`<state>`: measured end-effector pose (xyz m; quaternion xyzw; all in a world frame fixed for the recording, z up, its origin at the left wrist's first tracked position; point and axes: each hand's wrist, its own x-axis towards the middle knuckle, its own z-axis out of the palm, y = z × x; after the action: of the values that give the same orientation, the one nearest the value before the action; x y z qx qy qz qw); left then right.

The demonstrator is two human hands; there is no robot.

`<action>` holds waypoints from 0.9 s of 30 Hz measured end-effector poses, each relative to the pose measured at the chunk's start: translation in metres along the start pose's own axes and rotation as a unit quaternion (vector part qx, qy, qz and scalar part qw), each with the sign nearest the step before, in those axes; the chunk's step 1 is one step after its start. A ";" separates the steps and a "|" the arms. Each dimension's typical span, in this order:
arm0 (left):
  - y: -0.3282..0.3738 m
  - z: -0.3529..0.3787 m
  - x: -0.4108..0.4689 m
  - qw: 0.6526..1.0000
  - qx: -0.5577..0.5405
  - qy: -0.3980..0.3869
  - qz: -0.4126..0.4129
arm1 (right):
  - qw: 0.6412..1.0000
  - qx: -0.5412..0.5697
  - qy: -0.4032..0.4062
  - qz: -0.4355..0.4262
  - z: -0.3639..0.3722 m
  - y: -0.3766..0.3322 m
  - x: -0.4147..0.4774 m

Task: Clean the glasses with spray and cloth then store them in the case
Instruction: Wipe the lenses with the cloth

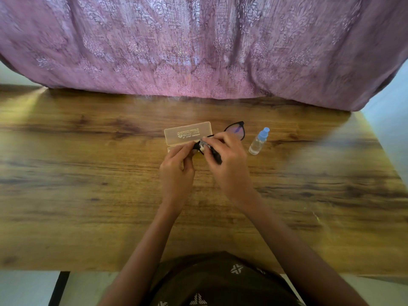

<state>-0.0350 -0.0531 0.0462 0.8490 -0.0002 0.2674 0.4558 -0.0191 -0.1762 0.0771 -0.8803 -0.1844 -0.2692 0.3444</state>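
Observation:
Black-framed glasses (237, 129) are held above the middle of the wooden table (88, 173). My left hand (177, 171) pinches the frame at its left end. My right hand (227, 160) holds a small grey cloth (204, 145) against the left lens, and a folded temple sticks out under its fingers. The right lens shows free behind my right hand. Just behind my hands lies the translucent beige case (187, 132), with its lid standing open. A small clear spray bottle (258, 141) with a blue cap stands to the right of the glasses, apart from them.
A purple patterned cloth (198, 51) hangs along the table's far edge. A black table leg (58, 288) shows at the near left.

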 end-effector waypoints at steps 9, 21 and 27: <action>-0.002 0.001 0.001 1.000 -0.004 0.017 -0.005 | 1.000 -0.008 0.014 0.009 -0.007 0.012 -0.013; 0.000 -0.001 0.001 1.000 -0.007 0.021 0.004 | 1.000 -0.011 0.021 0.004 -0.009 0.015 -0.003; -0.001 -0.002 0.002 1.000 -0.004 0.021 0.006 | 1.000 0.010 -0.007 -0.011 -0.014 0.012 -0.010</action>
<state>-0.0338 -0.0503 0.0476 0.8416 0.0028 0.2878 0.4571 -0.0257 -0.1960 0.0736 -0.8766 -0.1990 -0.2648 0.3492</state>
